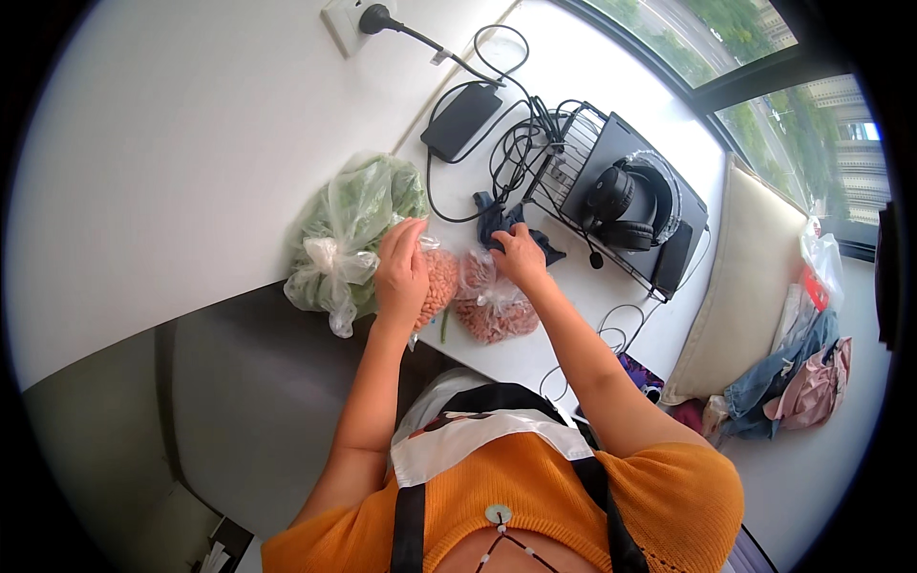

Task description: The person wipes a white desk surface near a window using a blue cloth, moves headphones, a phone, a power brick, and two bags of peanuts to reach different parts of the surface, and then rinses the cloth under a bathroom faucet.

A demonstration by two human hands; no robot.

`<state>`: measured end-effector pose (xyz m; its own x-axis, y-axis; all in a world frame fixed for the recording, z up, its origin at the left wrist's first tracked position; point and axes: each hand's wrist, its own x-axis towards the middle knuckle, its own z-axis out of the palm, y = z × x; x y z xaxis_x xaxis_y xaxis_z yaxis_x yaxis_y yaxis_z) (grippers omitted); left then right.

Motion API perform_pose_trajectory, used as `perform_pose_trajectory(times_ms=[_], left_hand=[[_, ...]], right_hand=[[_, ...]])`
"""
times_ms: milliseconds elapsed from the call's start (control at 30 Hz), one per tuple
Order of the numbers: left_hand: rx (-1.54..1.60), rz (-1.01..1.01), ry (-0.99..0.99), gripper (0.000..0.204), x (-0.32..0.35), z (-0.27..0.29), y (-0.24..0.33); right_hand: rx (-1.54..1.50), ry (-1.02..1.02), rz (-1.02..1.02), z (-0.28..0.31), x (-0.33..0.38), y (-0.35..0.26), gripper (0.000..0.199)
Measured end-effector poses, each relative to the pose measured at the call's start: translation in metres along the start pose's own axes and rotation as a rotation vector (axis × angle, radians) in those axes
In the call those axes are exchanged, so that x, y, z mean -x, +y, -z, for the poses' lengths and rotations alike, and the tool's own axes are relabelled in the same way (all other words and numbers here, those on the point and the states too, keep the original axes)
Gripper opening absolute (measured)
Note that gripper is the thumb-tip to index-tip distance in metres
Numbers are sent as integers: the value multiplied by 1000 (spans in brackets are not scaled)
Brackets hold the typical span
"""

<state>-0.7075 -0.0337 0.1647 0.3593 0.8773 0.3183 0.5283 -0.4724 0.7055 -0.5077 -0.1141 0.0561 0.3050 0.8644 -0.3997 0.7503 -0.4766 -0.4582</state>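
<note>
My left hand [401, 274] lies against the clear bag of reddish-brown peanuts [440, 280], fingers stretched out and side by side. Left of it sits a knotted clear bag of green vegetables [368, 205]. A second clear bag of peanuts [495, 321], darker red, stands beside the first near the table's edge. Over its upper part is my right hand [519, 256], fingers bent and apart, close to a crumpled dark blue cloth [497, 218]. Whether its fingertips touch the cloth I cannot tell.
Behind the bags lie a black power adapter [462, 121] and tangled cables [521, 143]. To the right, black headphones [621, 205] rest on a laptop [597, 153] on a wire stand. A beige cushion [740, 277] leans by the window. A grey chair [258, 411] is at the left below the table.
</note>
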Motion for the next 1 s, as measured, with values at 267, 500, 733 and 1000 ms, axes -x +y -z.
perform_pose_trajectory(times_ms=[267, 500, 733, 1000], left_hand=[[55, -54, 137, 28, 17, 9, -2], [-3, -8, 189, 26, 33, 15, -2], [-94, 12, 206, 26, 39, 16, -4], [-42, 38, 218, 27, 36, 11, -6]], right_hand=[[168, 16, 359, -27, -64, -11, 51], [169, 421, 433, -34, -121, -55, 45], [301, 140, 479, -18, -123, -61, 55], [94, -29, 845, -26, -132, -13, 46]])
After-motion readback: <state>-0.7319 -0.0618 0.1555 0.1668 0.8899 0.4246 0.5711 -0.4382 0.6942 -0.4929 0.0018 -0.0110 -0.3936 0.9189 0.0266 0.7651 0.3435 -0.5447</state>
